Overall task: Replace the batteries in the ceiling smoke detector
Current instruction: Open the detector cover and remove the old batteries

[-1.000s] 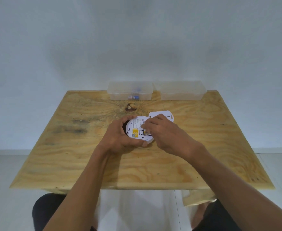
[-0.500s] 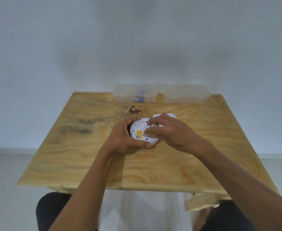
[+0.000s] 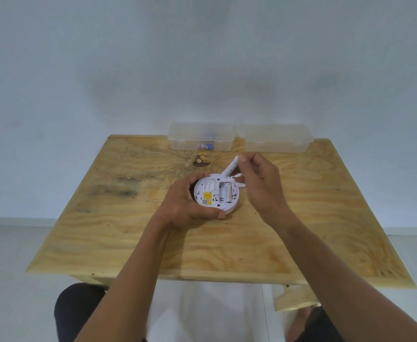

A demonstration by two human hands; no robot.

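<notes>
Your left hand (image 3: 186, 206) cups the smoke detector (image 3: 216, 195) from its left side, fingers curled under the far rim and thumb along the near edge, so the open back faces up at you and the body cannot slide on the wooden table (image 3: 128, 230). Your right hand (image 3: 259, 183) pinches a white battery (image 3: 231, 167) by its upper end, tilted, its lower end at the far edge of the compartment; whether it is going in or coming out cannot be told. Another battery (image 3: 228, 192) lies in the compartment. The detached mounting plate (image 3: 239, 185) sits just behind the detector, mostly hidden by your right hand. At the table's far edge stand two clear plastic boxes: the left box (image 3: 201, 135) holds small items, probably batteries, and the right box (image 3: 277, 138) looks bare.
</notes>
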